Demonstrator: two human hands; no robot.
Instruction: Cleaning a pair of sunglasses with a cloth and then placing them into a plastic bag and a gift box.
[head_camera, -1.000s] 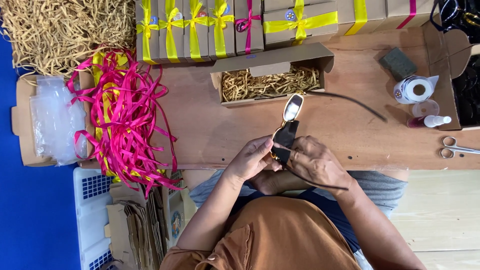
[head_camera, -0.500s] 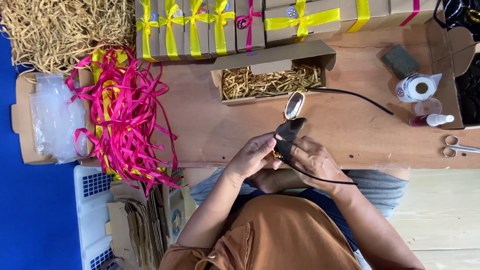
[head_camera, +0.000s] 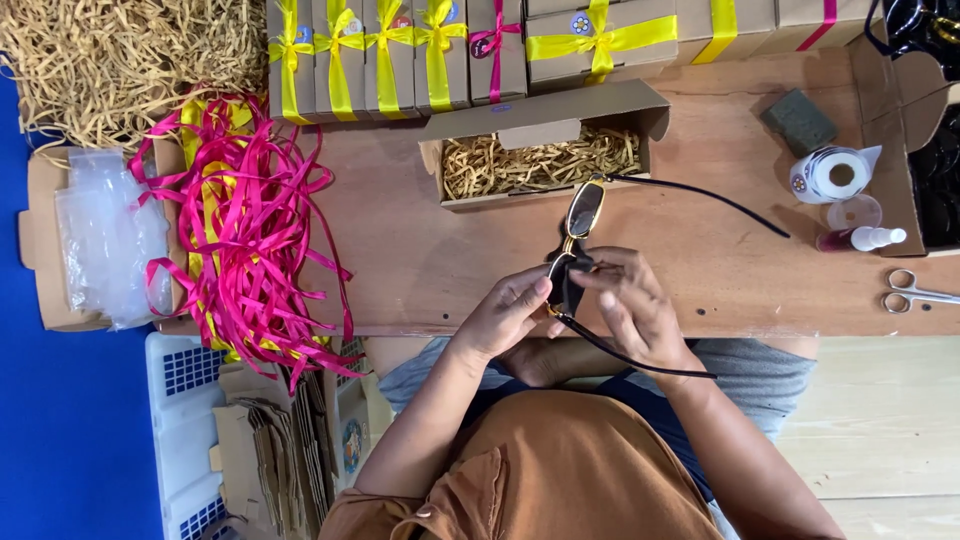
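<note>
Head view, sunglasses: pair of gold-rimmed sunglasses (head_camera: 577, 240) with dark lenses, held just over the near edge of the wooden table (head_camera: 420, 270), both temple arms unfolded and sticking out to the right
Left hand: left hand (head_camera: 508, 318) pinching the near lens rim from the left side, fingers curled in, thumb on the frame
Right hand: right hand (head_camera: 632, 305) closed around the near lens, with what looks like a small dark cloth bunched at the fingertips, honestly can't tell for sure what it is
Open box: cardboard box (head_camera: 540, 165) with its lid flipped back, lined with paper shred, sitting toward the far edge right behind the glasses
Far edge: row of closed boxes (head_camera: 400, 55) tied with yellow and pink bows
Left edge: heap of pink and yellow ribbon (head_camera: 245, 235) spilling over the table's near edge, loose shred pile (head_camera: 120, 55) in the far left corner
Right edge: sticker roll (head_camera: 832, 175), little spray bottle (head_camera: 860, 240), scissors (head_camera: 915, 293)
Risk, grip: only one lens is really held, so I'd guess a hard squeeze or twist could bend the thin bridge or pop a lens
Risk, arms: those long thin temples hang free, one reaching toward the sticker roll, looks easy to snag or knock something
Risk, smudges: bare fingertips on the lens probably leave prints
Risk, drop: glasses sit right at the near edge, a slip likely sends them into the lap or to the floor
</note>
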